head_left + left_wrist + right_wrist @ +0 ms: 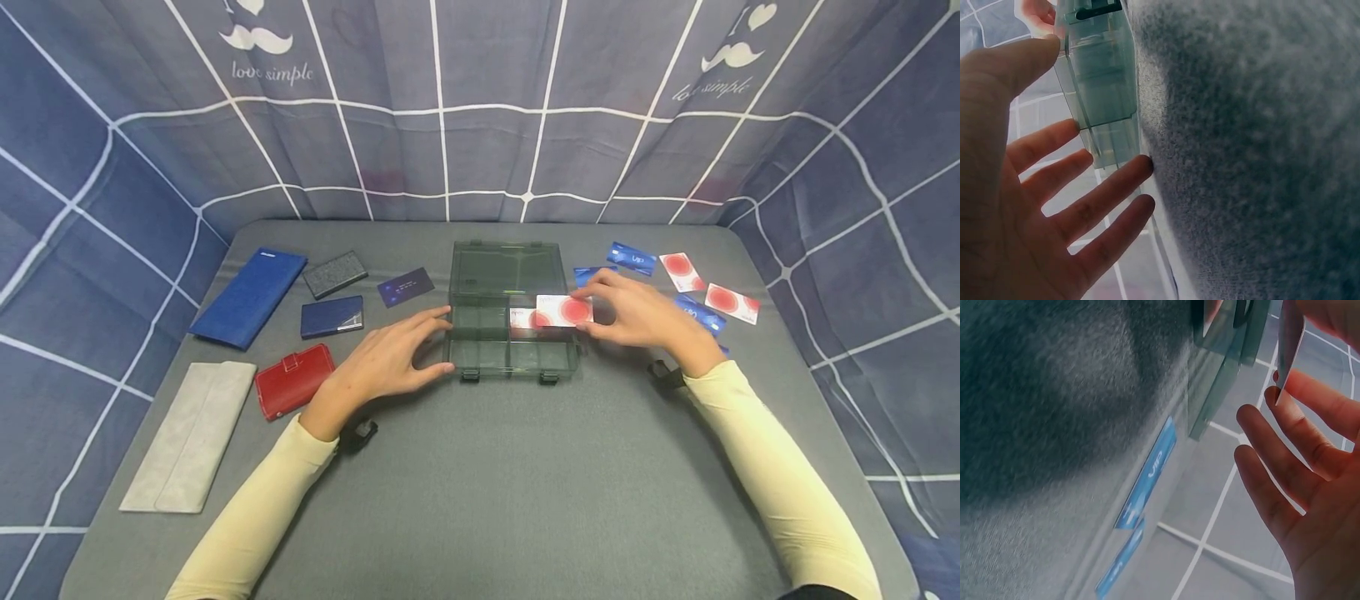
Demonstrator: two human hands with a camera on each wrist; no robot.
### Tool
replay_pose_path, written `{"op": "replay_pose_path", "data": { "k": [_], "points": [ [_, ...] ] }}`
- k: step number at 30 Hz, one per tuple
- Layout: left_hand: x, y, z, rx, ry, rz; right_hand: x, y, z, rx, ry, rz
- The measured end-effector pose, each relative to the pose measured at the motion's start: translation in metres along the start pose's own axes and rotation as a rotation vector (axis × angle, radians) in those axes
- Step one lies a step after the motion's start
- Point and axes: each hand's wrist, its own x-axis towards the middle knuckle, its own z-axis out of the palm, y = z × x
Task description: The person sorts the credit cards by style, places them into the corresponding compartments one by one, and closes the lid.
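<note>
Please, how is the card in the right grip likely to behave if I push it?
The card is probably fairly stiff: held near one end by the right grip, it shows no clear droop. It is likely light: its edge looks thin in the right wrist view. Pushed at its free end, it might swivel, since only the other end is held.

We read "love simple" twice on the grid-patterned curtain (491, 150), each under an "I", heart and moustache; right copy partly creased. We get "VIP" on blue cards (1150, 472). Print on the held red-and-white card (564, 312), dark blue card (406, 287) and long blue wallet (251, 300): too small for us.
</note>
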Motion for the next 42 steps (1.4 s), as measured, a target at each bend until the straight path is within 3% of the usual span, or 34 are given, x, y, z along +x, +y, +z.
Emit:
{"op": "replay_pose_path", "data": {
  "k": [27,42],
  "points": [
    [0.0,0.0,0.0,0.01,0.005,0.005,0.03,-0.016,0.013,-0.092,-0.001,-0.117],
    [0.0,0.0,0.0,0.007,-0.002,-0.004,0.037,-0.017,0.017,-0.066,-0.001,-0.156]
  ]
}}
